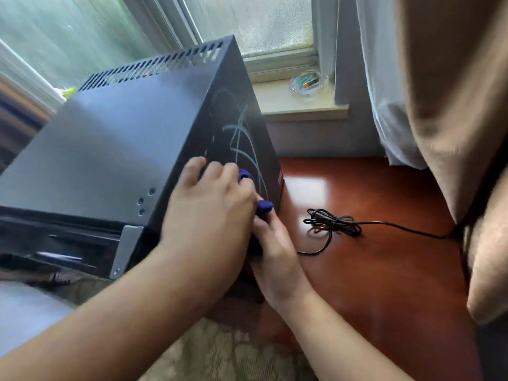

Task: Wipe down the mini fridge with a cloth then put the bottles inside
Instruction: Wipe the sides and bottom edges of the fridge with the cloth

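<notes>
The black mini fridge (110, 149) fills the left and middle of the view, seen from above, with vent slots along its far top edge. Pale chalk-like scribbles mark its right side panel. A blue cloth (264, 206) is pressed against the lower part of that panel. My left hand (211, 207) lies over the fridge's top right edge with its fingers on the cloth. My right hand (275, 259) grips the cloth from below, thumb up against the panel. No bottles are in sight.
A black power cord (334, 224) lies bundled on the red-brown wooden floor to the right. Beige curtains (453, 111) hang at the right. A windowsill (302, 103) behind the fridge holds a clear dish of small coloured items. A patterned rug lies under my arms.
</notes>
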Tool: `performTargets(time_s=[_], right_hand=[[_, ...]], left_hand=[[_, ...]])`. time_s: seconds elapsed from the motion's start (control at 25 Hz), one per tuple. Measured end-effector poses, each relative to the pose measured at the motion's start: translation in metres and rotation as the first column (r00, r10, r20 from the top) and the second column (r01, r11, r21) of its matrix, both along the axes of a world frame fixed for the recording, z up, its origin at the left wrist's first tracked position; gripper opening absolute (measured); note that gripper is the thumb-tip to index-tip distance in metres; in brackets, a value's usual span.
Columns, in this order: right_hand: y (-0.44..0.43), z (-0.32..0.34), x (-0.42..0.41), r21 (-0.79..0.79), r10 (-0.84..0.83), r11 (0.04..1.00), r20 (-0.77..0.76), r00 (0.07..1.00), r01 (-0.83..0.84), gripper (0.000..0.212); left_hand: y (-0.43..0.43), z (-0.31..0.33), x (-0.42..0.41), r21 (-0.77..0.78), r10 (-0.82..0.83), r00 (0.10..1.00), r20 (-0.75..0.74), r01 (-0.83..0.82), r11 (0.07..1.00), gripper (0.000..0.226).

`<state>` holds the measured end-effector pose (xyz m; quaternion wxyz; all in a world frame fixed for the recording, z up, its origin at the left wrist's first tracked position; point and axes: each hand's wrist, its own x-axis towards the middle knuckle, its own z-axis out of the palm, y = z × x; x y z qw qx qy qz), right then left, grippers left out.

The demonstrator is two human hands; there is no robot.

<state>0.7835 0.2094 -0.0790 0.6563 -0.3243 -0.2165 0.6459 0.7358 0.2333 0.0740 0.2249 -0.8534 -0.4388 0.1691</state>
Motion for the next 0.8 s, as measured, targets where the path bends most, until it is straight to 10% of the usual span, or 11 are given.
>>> performTargets(time_s=[0.44, 0.8], right_hand=[[0.087, 0.041, 0.021, 0.092, -0.23, 0.973, 0.271, 0.935, 0.213, 0.072], [0.146, 0.032, 0.063, 0.09, -0.07, 0.995, 0.254, 0.965, 0.049, 0.05]], left_hand=[[0.106, 0.064, -0.006, -0.171, -0.17, 0.985, -0.039, 0.161, 0.972, 0.055], [0.173, 0.053, 0.034, -0.202, -0.217, 0.976, -0.021, 0.208, 0.957, 0.051]])
